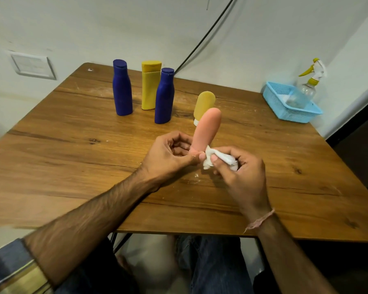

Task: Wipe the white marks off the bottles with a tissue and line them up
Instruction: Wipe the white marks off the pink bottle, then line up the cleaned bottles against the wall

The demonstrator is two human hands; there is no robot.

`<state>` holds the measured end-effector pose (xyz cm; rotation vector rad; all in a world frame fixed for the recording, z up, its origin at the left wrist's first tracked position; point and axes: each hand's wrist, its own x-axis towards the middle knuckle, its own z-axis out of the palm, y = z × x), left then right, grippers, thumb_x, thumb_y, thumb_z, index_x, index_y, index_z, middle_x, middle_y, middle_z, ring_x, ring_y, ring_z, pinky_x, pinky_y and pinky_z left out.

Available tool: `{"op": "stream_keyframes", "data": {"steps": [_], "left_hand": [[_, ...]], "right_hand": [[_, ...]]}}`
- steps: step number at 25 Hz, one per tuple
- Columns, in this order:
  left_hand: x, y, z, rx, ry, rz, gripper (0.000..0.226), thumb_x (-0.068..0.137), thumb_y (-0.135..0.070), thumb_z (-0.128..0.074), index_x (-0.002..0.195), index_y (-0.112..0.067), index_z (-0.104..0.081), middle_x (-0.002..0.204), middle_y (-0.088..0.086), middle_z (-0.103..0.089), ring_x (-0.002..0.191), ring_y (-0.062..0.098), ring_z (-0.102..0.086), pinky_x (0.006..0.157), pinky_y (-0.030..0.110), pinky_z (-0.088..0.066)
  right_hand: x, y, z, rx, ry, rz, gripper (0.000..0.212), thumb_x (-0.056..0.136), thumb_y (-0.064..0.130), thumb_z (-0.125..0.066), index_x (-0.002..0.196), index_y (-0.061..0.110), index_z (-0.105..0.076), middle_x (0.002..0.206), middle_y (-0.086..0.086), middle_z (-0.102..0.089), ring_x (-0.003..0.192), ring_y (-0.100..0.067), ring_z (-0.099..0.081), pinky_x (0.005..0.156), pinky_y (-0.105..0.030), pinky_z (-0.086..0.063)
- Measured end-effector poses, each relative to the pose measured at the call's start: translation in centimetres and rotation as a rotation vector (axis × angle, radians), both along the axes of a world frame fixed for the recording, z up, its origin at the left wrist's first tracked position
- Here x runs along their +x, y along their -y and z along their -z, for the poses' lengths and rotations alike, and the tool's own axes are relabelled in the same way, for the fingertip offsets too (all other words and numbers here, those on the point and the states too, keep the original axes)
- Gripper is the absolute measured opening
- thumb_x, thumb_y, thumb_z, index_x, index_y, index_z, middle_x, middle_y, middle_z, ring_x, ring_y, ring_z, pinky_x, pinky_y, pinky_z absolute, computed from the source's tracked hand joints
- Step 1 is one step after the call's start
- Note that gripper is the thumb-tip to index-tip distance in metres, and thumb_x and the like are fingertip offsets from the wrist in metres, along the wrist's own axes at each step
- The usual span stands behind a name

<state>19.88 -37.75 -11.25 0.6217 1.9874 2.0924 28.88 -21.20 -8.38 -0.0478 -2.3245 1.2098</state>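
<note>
Bottles share a wooden table (72,145) whose top carries pale smears and a few white specks. On the wall to the left is a switch plate (32,64), and a black cable (202,39) runs down the wall to the table's far edge. At the far right corner sits a blue mesh basket (293,115) with a clear spray bottle (306,90) leaning in it. Toward the back stand a blue bottle (122,88), a yellow bottle (149,88) and a second blue bottle (164,96), upright and close together, the last one nearest. To their right an amber tube (203,105) stands on its white cap, partly hidden by the pink bottle (206,130) held tilted in front of it, above mid-table. The left hand (174,151) curls its fingers and thumb round that bottle's lower end. The right hand (240,172) pinches a crumpled white tissue (221,159) against the same end.
</note>
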Motion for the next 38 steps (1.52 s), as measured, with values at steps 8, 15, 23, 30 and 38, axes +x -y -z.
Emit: {"op": "stream_keyframes", "data": {"steps": [8, 15, 23, 30, 38], "left_hand": [[0.4, -0.3, 0.1, -0.138, -0.057, -0.136, 0.039, 0.072, -0.023, -0.092, 0.099, -0.018, -0.066, 0.09, 0.0, -0.074, 0.08, 0.014, -0.071, 0.07, 0.033, -0.061], [-2.2, -5.7, -2.6, -0.414, -0.158, -0.129, 0.035, 0.086, -0.037, -0.079, 0.116, -0.03, -0.063, 0.103, -0.015, -0.063, 0.085, 0.005, -0.06, 0.066, 0.018, -0.046], [-6.7, -13.8, -2.6, -0.604, -0.147, -0.112, 0.031, 0.093, -0.023, -0.071, 0.123, -0.015, -0.066, 0.108, -0.002, -0.069, 0.089, 0.012, -0.066, 0.07, 0.025, -0.058], [-7.1, -14.3, -1.7, -0.653, -0.194, -0.135, 0.038, 0.094, -0.026, -0.072, 0.128, -0.012, -0.062, 0.106, -0.002, -0.066, 0.082, 0.003, -0.056, 0.058, 0.012, -0.038], [-3.2, -11.5, -2.9, -0.595, -0.084, -0.206, 0.046, 0.092, -0.027, -0.073, 0.134, -0.019, -0.057, 0.126, -0.002, -0.064, 0.102, 0.01, -0.063, 0.078, 0.024, -0.056]], "right_hand": [[0.1, 2.2, -0.1, 0.167, -0.118, -0.14, 0.027, 0.083, -0.003, -0.079, 0.104, 0.014, -0.079, 0.099, 0.003, -0.072, 0.093, -0.008, -0.067, 0.075, -0.016, -0.054], [-1.3, -4.2, -1.0, -0.756, 0.018, 0.096, 0.011, 0.09, 0.004, -0.072, 0.095, 0.012, -0.075, 0.07, 0.002, -0.069, 0.056, -0.007, -0.053, 0.048, -0.015, -0.043], [-2.4, -8.6, -0.3, -0.94, 0.079, 0.242, 0.016, 0.093, 0.01, -0.071, 0.109, 0.011, -0.074, 0.093, -0.006, -0.079, 0.078, -0.014, -0.07, 0.066, -0.027, -0.053], [-2.7, -11.4, -0.9, -1.012, 0.193, 0.226, 0.012, 0.094, 0.011, -0.07, 0.104, 0.004, -0.069, 0.091, -0.013, -0.078, 0.079, -0.024, -0.075, 0.07, -0.032, -0.059], [-1.5, -12.1, -2.0, -1.107, 0.258, 0.099, 0.025, 0.1, 0.02, -0.059, 0.111, -0.002, -0.064, 0.096, -0.021, -0.076, 0.085, -0.033, -0.073, 0.066, -0.033, -0.062]]}}
